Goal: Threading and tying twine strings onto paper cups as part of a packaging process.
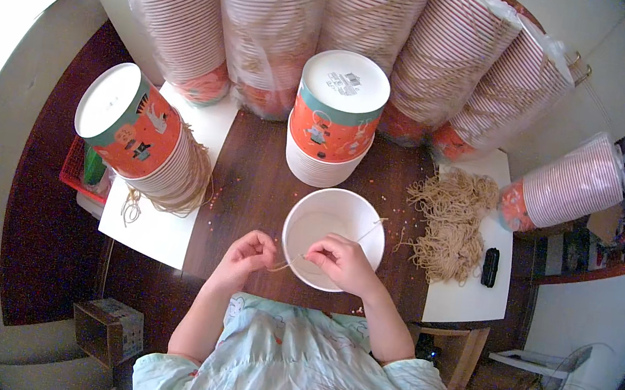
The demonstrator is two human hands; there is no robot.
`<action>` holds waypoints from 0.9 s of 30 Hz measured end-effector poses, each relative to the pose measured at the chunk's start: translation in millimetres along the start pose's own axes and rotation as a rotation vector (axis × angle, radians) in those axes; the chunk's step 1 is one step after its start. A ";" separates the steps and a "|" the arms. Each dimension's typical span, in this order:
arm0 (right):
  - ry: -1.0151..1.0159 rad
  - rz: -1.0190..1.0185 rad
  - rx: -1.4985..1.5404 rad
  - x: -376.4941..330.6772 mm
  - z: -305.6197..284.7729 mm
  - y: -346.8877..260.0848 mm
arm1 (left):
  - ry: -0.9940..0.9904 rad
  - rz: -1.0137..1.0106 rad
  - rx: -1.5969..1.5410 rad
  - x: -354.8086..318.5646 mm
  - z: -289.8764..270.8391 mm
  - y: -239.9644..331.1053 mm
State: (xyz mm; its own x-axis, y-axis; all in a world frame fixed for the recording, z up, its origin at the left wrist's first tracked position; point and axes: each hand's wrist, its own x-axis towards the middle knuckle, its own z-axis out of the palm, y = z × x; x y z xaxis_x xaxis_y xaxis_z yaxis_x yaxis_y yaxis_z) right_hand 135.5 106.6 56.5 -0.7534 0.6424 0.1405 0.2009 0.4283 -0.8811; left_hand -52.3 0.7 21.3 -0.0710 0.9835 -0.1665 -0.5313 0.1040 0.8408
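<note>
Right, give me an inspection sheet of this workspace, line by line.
Surface: dark wooden table with white sheets at the left and right, scattered crumbs.
Job's things: open white paper bucket upright before the person; tan string stretched between both hands and across the bucket's rim.
Clutter: pile of tan strings; small black object; upturned bucket stack; tilted bucket stack at the left.
Grips: left hand pinches the string; right hand pinches it over the bucket.
Cables: nothing seen.
Surroundings: plastic-wrapped bucket stacks behind; cardboard box on the floor.
</note>
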 end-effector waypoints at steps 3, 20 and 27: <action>-0.018 0.045 0.056 0.9 -2.8 -6.7 | -0.027 0.026 0.283 -4.0 8.5 12.6; 0.019 -0.013 0.062 4.8 3.5 -10.6 | 0.072 0.062 0.533 -3.3 36.8 17.4; 0.025 -0.045 0.032 4.5 4.7 -10.1 | 0.086 0.249 0.587 -1.4 34.5 8.2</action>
State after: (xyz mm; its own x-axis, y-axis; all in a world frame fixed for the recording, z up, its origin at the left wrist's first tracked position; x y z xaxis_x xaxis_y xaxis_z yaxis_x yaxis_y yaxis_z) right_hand 127.1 102.2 63.9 -0.7451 0.6389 0.1914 0.1463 0.4366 -0.8877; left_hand -27.4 5.3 46.2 -0.2133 0.9757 0.0503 0.0590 -0.0385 0.9975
